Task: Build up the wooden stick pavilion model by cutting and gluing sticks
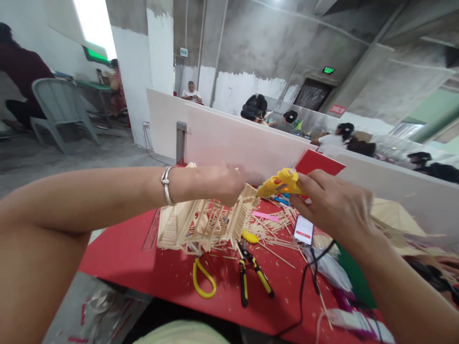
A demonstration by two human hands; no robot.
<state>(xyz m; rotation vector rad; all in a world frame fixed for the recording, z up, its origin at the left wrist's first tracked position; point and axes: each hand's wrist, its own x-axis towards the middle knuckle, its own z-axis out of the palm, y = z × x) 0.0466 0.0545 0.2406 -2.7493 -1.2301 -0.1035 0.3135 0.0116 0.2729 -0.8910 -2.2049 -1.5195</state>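
My right hand (330, 203) grips a yellow hot glue gun (281, 183), its nozzle pointing left at the top edge of a model house (201, 224) built of thin wooden sticks. The house stands on the red tabletop (125, 253). Over its upper right part my left hand (229, 184) is curled closed, wearing a silver bangle at the wrist. It is slightly blurred, and its fingertips and anything in them are hidden. Below the house lie yellow-and-black pliers (253, 272) and a yellow-handled tool (204, 279), partly covered by the model.
Loose wooden sticks (276, 229) are scattered right of the house, near a phone (303, 230) with a lit screen. A black cable (304, 282) runs down the table. White partition boards (229, 143) rise behind. A power strip (358, 325) lies at lower right; people sit beyond.
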